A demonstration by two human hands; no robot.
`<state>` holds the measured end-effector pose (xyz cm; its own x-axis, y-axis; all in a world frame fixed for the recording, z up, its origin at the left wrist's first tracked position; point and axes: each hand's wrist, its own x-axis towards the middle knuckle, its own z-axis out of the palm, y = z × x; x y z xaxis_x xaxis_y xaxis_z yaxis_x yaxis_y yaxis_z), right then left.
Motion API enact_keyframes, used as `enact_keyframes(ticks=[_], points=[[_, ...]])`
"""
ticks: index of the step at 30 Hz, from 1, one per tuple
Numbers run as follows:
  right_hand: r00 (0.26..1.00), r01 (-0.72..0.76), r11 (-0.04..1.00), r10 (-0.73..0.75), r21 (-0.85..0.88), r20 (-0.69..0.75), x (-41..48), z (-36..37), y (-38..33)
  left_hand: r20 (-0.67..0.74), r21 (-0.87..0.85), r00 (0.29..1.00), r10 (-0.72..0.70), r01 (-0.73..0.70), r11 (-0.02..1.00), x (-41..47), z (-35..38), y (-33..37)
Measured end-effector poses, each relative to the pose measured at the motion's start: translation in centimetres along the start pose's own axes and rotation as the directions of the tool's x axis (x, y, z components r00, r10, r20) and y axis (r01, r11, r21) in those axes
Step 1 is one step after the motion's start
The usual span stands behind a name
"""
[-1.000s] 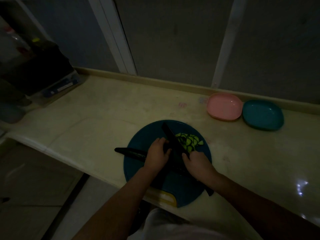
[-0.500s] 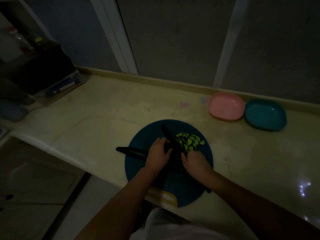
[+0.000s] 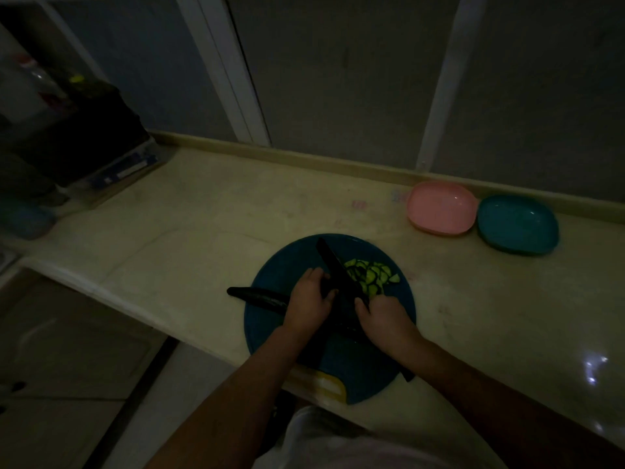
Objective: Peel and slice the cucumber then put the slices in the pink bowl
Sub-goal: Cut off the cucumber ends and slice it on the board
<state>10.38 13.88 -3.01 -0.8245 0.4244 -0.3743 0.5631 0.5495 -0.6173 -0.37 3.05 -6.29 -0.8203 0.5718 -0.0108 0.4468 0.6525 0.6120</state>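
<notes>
A dark cucumber (image 3: 257, 297) lies across a round blue cutting board (image 3: 291, 265), its left end sticking out over the counter. My left hand (image 3: 309, 299) holds it down near its cut end. My right hand (image 3: 384, 319) grips the handle of a long dark knife (image 3: 333, 265), whose blade points away from me and rests just right of my left fingers. A pile of several green cucumber slices (image 3: 370, 275) lies on the board to the right of the blade. The pink bowl (image 3: 441, 207) stands at the back right of the counter with nothing in it.
A teal bowl (image 3: 517, 223) sits right beside the pink one. The board has a yellow handle (image 3: 329, 384) at the counter's front edge. Dark boxes and containers (image 3: 77, 143) crowd the far left. A wall with white frames runs behind the pale counter (image 3: 189, 225).
Both hands and the knife stay almost in place on the board. The blade has shifted only slightly against the cucumber; the slice pile looks the same.
</notes>
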Motion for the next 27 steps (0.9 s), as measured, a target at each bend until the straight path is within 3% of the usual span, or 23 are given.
enact_keyframes(ticks=[18,27], points=[[0.998,0.032,0.999,-0.03,-0.031,0.059,1.2,0.5,0.0,-0.013,0.006,1.0,-0.005,0.005,1.0,0.2,-0.2,0.0],[0.999,-0.042,0.999,0.042,-0.015,0.023,1.1,0.5,0.8,-0.014,-0.01,1.0,0.0,0.0,1.0,0.1,-0.2,0.1]])
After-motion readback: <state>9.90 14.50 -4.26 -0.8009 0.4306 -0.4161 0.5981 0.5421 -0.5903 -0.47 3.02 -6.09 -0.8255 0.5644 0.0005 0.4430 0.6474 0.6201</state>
